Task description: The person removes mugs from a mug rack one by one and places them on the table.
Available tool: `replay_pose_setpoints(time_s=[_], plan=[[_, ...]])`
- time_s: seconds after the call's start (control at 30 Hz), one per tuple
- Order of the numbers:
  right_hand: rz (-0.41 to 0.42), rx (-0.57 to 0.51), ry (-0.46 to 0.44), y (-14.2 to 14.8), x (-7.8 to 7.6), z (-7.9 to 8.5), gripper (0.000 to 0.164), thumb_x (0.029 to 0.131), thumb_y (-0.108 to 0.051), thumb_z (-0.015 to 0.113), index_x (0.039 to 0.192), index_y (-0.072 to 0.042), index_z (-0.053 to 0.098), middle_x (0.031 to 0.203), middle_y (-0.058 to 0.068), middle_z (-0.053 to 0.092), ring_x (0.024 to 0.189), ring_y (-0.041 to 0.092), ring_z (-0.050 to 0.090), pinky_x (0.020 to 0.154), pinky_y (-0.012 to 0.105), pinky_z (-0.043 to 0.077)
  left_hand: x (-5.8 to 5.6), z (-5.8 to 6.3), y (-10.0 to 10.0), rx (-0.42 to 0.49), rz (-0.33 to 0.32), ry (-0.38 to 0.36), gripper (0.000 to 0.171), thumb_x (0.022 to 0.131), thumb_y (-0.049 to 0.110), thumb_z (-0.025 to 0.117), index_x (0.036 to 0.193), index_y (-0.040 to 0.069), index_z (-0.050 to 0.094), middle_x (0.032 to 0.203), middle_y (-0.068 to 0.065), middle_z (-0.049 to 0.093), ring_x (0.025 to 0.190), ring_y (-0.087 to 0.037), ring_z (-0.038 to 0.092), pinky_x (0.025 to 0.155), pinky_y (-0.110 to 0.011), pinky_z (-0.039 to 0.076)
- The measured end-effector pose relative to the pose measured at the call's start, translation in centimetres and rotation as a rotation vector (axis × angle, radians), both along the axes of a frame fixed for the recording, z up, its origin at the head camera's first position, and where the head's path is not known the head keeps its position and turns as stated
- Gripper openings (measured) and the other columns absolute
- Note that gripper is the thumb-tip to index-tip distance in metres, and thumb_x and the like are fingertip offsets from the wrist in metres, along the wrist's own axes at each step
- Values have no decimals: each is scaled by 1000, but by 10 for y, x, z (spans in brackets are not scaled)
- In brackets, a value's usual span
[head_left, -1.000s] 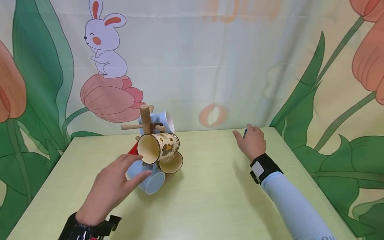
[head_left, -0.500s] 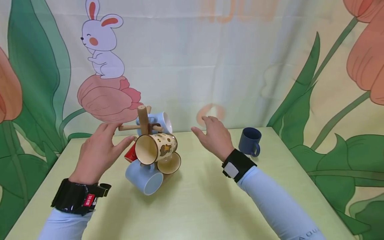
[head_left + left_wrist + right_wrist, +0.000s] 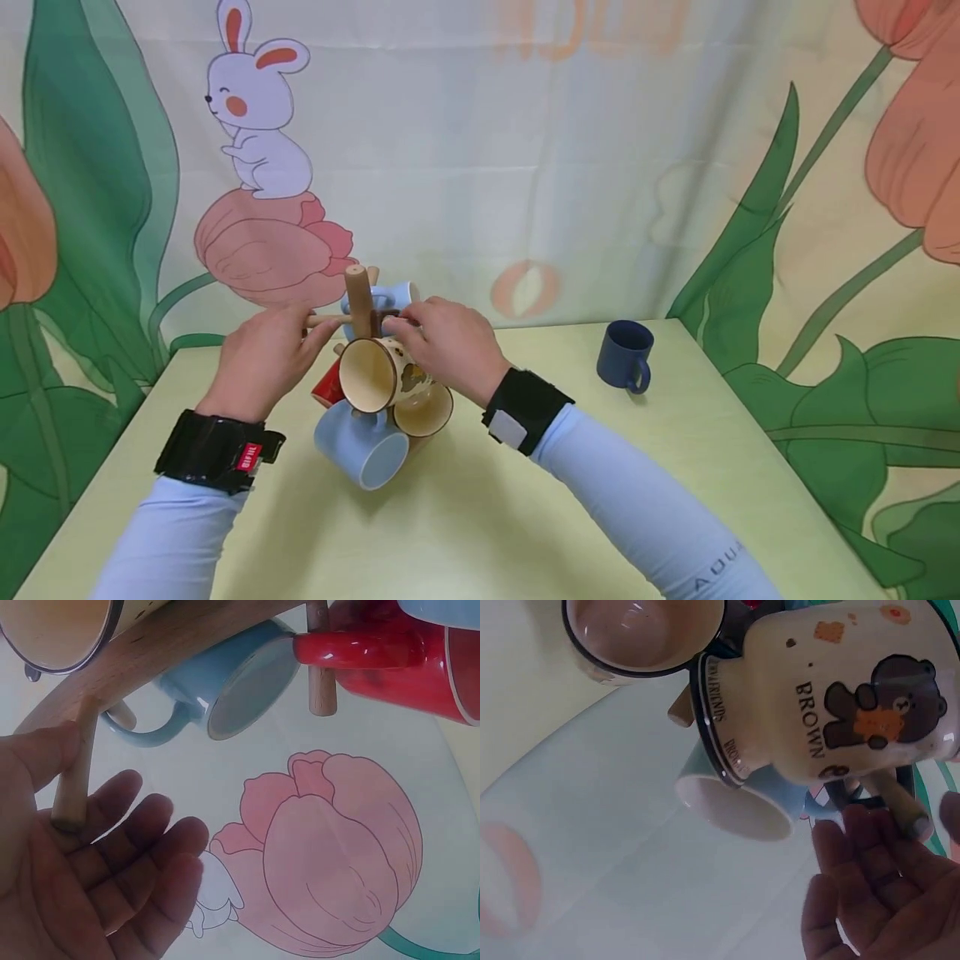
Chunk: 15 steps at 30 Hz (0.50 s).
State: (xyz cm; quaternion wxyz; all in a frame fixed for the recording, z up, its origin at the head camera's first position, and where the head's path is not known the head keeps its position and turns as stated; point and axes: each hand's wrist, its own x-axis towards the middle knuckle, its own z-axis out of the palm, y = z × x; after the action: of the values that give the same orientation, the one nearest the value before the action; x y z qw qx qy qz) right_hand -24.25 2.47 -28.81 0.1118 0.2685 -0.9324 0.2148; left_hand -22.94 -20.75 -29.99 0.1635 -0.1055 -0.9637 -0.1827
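On my table [image 3: 540,517], left of centre, the wooden rack [image 3: 360,302] should handle stiff but top-heavy, its hanging mugs [image 3: 352,446] slippery and fragile. The upper cream mug [image 3: 369,375] shows a bare interior; inside the navy mug [image 3: 619,362], it is too dark to tell. My left hand [image 3: 258,362] pinches the left peg [image 3: 73,787], a sound hold; my right hand [image 3: 459,346] meets the right peg [image 3: 901,806], but whether it grips I cannot tell.

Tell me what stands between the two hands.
In the head view, the wooden rack post stands between the left hand and the right hand, one peg reaching out to the left hand; the cream bear mug hangs just below.
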Motion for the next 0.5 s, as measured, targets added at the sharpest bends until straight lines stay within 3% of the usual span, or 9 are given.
replay_pose_setpoints(time_s=[0.1,0.17,0.5], plan=[[-21,48,58,-7,1,0,33,104,-39,50,88,-15,66,74,-2,56,67,13,54,56,28,42,-1,-2,0,14,17,-6,40,99,40,59,96,1,63,67,-8,56,65,-29,59,53,-44,52],[-43,79,98,-11,1,-1,32,104,-37,51,84,-16,63,70,-4,54,64,11,53,54,27,41,-1,-4,0,19,24,3,39,99,41,59,96,2,63,66,-7,55,66,-29,59,53,-44,51],[-98,108,136,-13,-6,-4,28,104,-33,52,91,-15,69,71,-4,57,64,13,56,54,29,43,0,-12,5,35,51,77,34,97,37,64,86,4,61,59,-5,52,55,-24,51,46,-36,42]])
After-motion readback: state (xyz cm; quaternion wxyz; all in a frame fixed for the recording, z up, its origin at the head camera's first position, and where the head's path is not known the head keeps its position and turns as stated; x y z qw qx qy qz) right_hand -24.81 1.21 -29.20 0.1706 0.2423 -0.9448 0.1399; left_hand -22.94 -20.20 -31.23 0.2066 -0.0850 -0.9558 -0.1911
